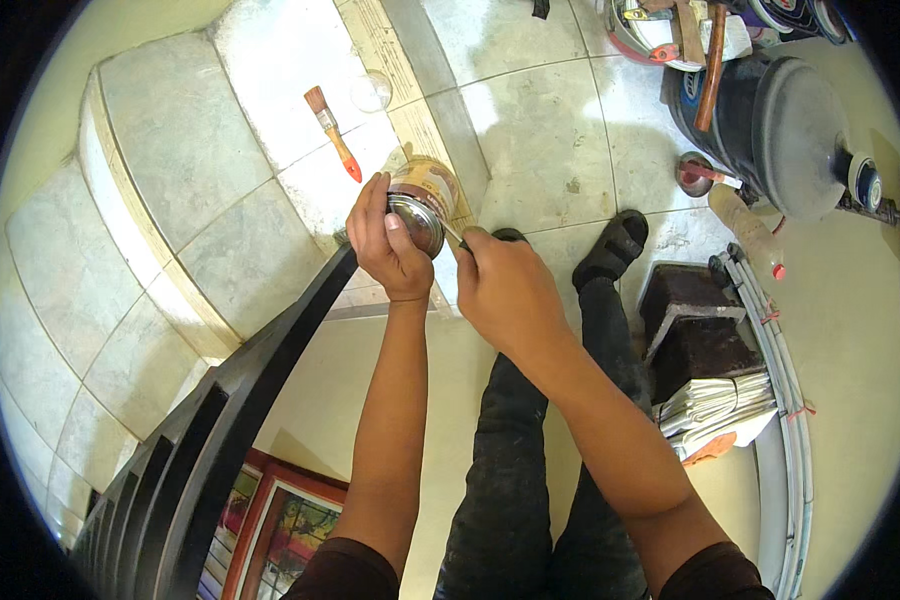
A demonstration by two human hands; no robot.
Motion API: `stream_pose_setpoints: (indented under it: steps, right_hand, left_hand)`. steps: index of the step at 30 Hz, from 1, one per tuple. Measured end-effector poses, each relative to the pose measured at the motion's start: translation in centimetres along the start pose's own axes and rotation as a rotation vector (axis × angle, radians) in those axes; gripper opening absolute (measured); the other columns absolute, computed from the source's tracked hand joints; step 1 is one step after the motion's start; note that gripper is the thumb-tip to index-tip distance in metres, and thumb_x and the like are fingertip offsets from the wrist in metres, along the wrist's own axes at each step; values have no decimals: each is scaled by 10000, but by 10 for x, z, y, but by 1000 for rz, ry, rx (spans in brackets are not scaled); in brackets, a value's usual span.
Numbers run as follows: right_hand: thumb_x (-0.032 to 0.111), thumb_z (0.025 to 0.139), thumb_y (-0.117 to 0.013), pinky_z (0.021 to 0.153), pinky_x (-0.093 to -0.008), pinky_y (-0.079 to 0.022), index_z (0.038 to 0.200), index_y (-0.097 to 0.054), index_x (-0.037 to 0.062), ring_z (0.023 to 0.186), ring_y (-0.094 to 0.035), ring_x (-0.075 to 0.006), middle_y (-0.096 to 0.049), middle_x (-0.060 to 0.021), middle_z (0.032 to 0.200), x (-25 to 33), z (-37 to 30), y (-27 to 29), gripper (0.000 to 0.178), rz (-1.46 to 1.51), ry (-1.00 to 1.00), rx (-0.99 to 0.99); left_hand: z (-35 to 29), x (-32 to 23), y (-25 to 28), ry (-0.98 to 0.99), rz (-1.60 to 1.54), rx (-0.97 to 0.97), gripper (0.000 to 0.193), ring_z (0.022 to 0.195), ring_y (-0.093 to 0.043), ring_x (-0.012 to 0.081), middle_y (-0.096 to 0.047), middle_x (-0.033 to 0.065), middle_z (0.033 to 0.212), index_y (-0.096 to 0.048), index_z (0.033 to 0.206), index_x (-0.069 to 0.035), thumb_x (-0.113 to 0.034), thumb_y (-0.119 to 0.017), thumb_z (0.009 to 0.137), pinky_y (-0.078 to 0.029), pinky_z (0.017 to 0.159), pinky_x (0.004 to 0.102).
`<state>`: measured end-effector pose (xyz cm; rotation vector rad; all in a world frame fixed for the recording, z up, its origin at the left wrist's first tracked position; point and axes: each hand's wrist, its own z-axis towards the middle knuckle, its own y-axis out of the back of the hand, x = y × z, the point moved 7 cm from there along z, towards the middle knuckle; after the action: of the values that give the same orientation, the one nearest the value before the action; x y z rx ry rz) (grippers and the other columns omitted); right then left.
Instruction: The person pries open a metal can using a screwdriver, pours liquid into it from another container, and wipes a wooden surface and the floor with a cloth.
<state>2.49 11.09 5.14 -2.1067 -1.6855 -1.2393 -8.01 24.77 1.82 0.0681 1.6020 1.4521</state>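
Metal can (432,178) sat tilted in the left hand (383,245), near the brush (332,132), while the right hand (510,292) gripped a thin tool (454,233) at the lid's (420,222) edge. Prying seemed the step in hand; the next move likely called for steady leverage there.
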Motion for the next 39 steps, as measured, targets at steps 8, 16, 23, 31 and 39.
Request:
stream_pose_setpoints:
  steps: [8, 16, 23, 31, 39]
  right_hand:
    - [157, 916, -685, 791, -541, -633, 912, -749, -46, 881, -776, -481, -751, -311, 895, 30, 22, 11, 213, -92, -61, 22]
    - [147, 961, -687, 850, -582, -594, 958, -727, -69, 913, -735, -522, -724, -338, 908, 32, 27, -1, 220, -137, -111, 127]
    - [104, 922, -666, 867, -566, -601, 965, -724, -59, 889, -739, -531, -737, -319, 891, 37, 39, 8, 178, -167, -50, 82]
    - [173, 925, -692, 852, -555, -629, 962, -776, -20, 908, -768, -496, -760, -294, 978, 44, 40, 14, 214, -209, 2, 136]
    - [121, 928, -642, 877, -575, -620, 965, -747, -36, 938, -762, -514, -748, -325, 974, 30, 40, 6, 193, -215, -8, 99]
  left_hand:
    - [3, -2, 3, -12, -87, -72, 457, 1242, -637, 379, -738, 207, 1298, -729, 1324, 22, -264, -449, 1104, -447, 1107, 486]
    - [5, -3, 3, -11, -25, -43, 441, 1191, -649, 398, -735, 195, 1265, -739, 1288, 8, -233, -438, 1076, -477, 1082, 486]
    - [10, -8, 4, -4, 21, -37, 432, 1197, -645, 397, -728, 188, 1276, -741, 1295, -13, -234, -439, 1078, -480, 1078, 493]
    - [7, -7, 6, 29, 41, -14, 433, 1224, -636, 391, -726, 162, 1297, -741, 1313, -37, -251, -440, 1088, -471, 1095, 492]
    - [11, -7, 4, 33, 46, 9, 440, 1231, -634, 387, -726, 150, 1310, -743, 1316, -37, -269, -440, 1097, -476, 1095, 497]
